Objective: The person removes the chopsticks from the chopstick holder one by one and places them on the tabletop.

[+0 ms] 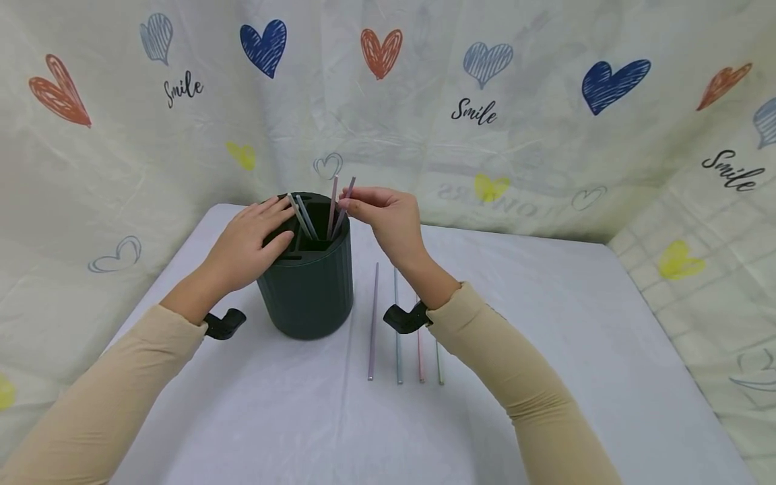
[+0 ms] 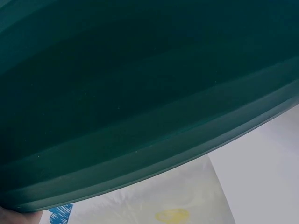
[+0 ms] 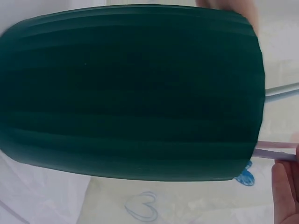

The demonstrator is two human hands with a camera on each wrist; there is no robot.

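A dark green ribbed holder [image 1: 309, 296] with divided compartments stands upright on the table. My left hand [image 1: 251, 242] rests over the left side of its rim, fingers spread and fairly straight. On the opposite side, my right hand [image 1: 388, 215] pinches a purple straw [image 1: 343, 210] near its top end, while the straw's lower part is inside the holder. Just left of it leans a pink straw [image 1: 332, 212], in the same front right compartment. Two pale bluish straws [image 1: 306, 219] lean toward the left hand. In the right wrist view the holder [image 3: 131, 93] hides the straws' lower ends.
Beside the holder, under the right forearm, lie a purple straw [image 1: 373, 323], a blue straw [image 1: 399, 357], a pink straw [image 1: 421, 360] and a green straw [image 1: 439, 364], roughly parallel. A white cloth covers the table [image 1: 545, 303]. Behind it hangs a heart-patterned curtain [image 1: 424, 40].
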